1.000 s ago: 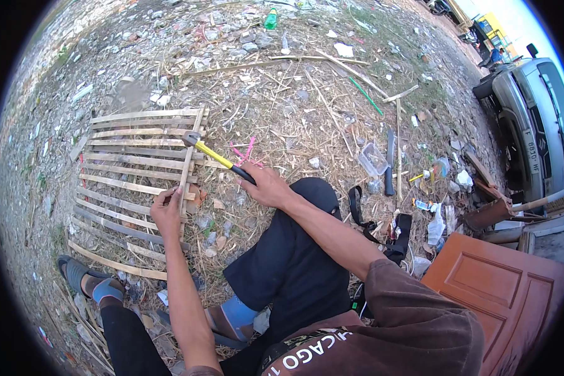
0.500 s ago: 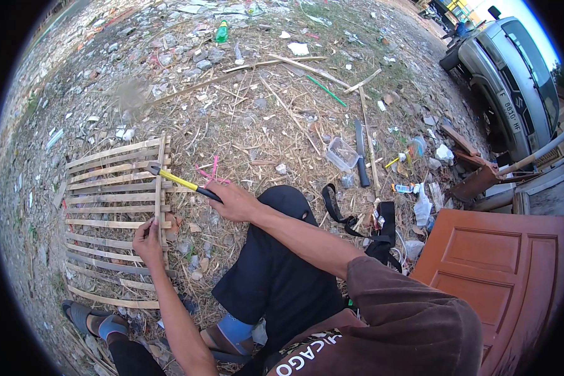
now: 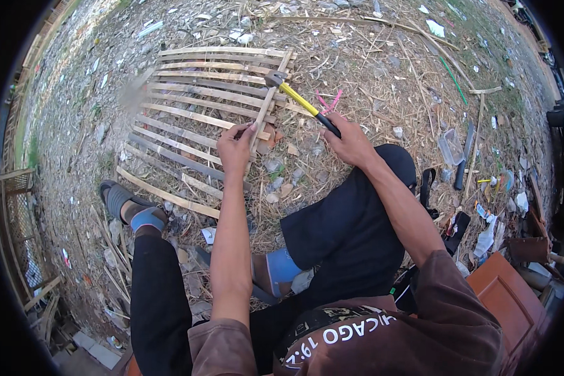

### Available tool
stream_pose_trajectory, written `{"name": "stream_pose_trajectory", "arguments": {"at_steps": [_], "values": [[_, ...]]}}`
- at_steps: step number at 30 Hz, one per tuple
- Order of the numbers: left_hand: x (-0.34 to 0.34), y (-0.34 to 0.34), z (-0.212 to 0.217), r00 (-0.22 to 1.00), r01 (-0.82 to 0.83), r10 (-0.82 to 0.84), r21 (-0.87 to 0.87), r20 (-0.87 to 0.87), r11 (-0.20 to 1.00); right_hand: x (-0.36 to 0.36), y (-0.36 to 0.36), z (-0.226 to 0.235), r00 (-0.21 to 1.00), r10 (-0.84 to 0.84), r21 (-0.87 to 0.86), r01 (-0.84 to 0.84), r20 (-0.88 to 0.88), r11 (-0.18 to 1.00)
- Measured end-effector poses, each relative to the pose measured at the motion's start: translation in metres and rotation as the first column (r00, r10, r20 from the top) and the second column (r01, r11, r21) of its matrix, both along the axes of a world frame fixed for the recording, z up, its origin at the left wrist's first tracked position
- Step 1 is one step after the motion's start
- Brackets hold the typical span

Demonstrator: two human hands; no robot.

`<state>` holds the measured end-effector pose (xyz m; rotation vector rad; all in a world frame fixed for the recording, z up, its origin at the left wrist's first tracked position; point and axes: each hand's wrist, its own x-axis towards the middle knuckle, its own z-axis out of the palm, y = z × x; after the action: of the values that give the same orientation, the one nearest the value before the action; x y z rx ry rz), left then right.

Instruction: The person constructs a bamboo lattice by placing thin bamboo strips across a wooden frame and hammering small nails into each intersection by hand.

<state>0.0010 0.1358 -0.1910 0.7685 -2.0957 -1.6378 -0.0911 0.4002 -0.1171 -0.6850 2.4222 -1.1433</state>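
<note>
A frame of thin bamboo slats (image 3: 188, 117) lies on the ground ahead and to the left, the slats roughly parallel. Along its right side runs a bamboo crosspiece (image 3: 266, 108). My right hand (image 3: 351, 143) is closed around the black grip of a hammer (image 3: 302, 102) with a yellow shaft. Its metal head is over the upper part of the crosspiece; whether it touches I cannot tell. Lower down, my left hand (image 3: 234, 150) has its fingers pinched at the crosspiece's edge. Anything small between those fingertips is hidden.
Dry straw, stones and litter cover the ground. To the right lie a long knife (image 3: 464, 156), a clear plastic box (image 3: 450, 148) and a black strap (image 3: 427, 188). A brown panelled door (image 3: 507, 294) is at the lower right. Pink ribbon (image 3: 329, 101) lies beyond the hammer.
The view has swung left, so the frame appears farther right and the vehicle has mostly left the picture. Both hands keep their holds, the hammer head still over the crosspiece.
</note>
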Motion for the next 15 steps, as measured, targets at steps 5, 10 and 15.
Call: {"name": "stream_pose_trajectory", "arguments": {"at_steps": [5,10,15], "values": [[0.0083,-0.01,-0.0016,0.999,-0.017,0.015,0.041,0.049,0.999,0.0006,-0.0084,0.0018,1.0,0.012,0.049,-0.011,-0.01,0.999],[0.0044,-0.008,-0.005,0.999,-0.008,0.007,0.033,0.049,0.999,-0.0032,-0.0028,-0.0044,1.0,0.01,0.031,-0.01,-0.01,0.999],[0.0026,-0.0115,0.0027,0.998,0.029,-0.037,0.127,0.058,0.991,-0.005,-0.0026,-0.0055,0.999,0.03,0.019,-0.03,-0.037,0.999]]}}
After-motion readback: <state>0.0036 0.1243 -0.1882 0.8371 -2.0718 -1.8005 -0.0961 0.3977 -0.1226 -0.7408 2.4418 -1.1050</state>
